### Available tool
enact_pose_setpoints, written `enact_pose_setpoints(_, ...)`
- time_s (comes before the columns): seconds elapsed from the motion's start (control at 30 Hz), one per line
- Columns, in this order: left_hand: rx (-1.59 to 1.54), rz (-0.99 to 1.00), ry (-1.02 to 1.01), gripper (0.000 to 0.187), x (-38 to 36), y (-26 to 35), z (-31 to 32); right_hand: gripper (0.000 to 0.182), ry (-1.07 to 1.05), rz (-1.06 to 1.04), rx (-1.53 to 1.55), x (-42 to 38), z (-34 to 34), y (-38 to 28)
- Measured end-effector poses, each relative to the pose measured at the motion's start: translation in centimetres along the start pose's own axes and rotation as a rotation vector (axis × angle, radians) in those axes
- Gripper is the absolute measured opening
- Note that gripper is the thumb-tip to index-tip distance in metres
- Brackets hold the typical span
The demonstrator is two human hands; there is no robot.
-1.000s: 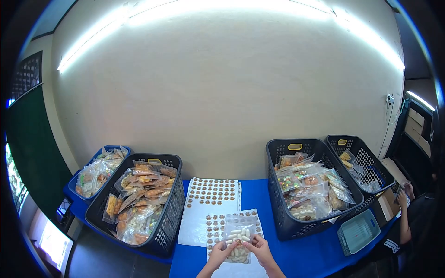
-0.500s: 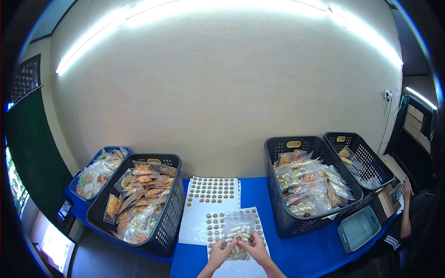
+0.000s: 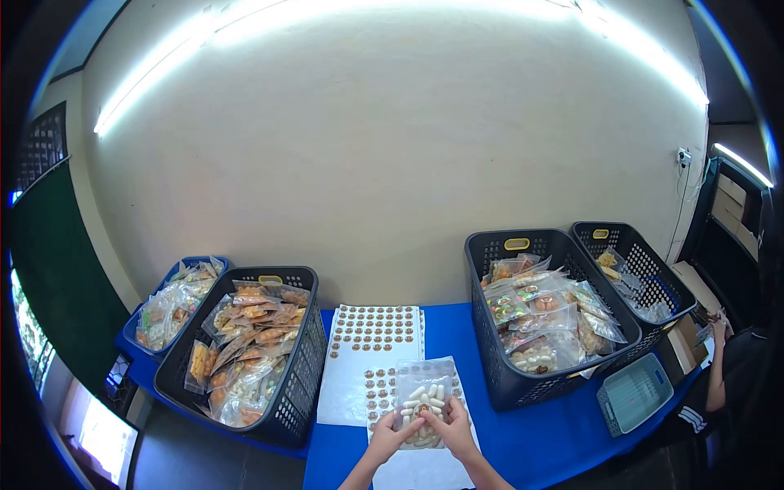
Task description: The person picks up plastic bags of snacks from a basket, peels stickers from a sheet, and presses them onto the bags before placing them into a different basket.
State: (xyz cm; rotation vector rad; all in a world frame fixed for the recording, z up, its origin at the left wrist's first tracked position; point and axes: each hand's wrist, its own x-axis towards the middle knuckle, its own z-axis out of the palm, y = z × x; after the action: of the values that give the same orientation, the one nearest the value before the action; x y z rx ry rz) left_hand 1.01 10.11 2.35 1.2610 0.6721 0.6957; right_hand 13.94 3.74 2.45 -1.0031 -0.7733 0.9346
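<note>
Between my hands is a clear zip bag [image 3: 425,380] of white, capsule-shaped pieces, held upright over a sticker sheet [image 3: 380,384]. My left hand [image 3: 390,434] grips its lower left side, thumb on the front. On the right side my right hand [image 3: 452,429] pinches it in the same way. Both thumbs meet at a small round brown sticker [image 3: 422,411] on the bag's front, partly covering it. Behind lies another white sheet [image 3: 347,392] with rows of the same round stickers in its upper part.
A black basket [image 3: 298,359] full of snack bags stands left, a blue basket [image 3: 131,331] beyond it. At right are a filled black basket [image 3: 523,392], another black basket [image 3: 645,253] with few bags, and a grey-green tray [image 3: 612,416]. A person's arm [image 3: 717,371] shows far right.
Both hands and the bag have shifted only slightly, with the thumbs still on the sticker. The whole view has tilted a little. At far right, the other person's arm and hand have moved slightly.
</note>
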Motion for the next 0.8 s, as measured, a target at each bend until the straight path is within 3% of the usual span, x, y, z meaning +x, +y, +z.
enact_pose_setpoints(0.2, -0.106, -0.036, -0.010, 0.039, 0.2, -0.1, 0.1, 0.035, 0.053, -0.086, -0.017, 0.1, 0.4, -0.1)
enact_pose_setpoints(0.43, -0.162, -0.036, 0.017, 0.034, 0.6, -1.4, -0.4, 0.033, 0.016, -0.022, 0.002, 0.2, -0.4, 0.0)
enact_pose_setpoints(0.53, -0.008, -0.067, -0.009, 0.034, 0.6, -0.7, -0.8, 0.030, 0.018, 0.032, 0.006, 0.3, -0.5, -0.6)
enact_pose_setpoints(0.8, -0.036, 0.060, -0.009, 0.034, 0.6, -0.3, 0.8, 0.022, 0.069, -0.022, -0.085, 0.2, -0.3, 0.0)
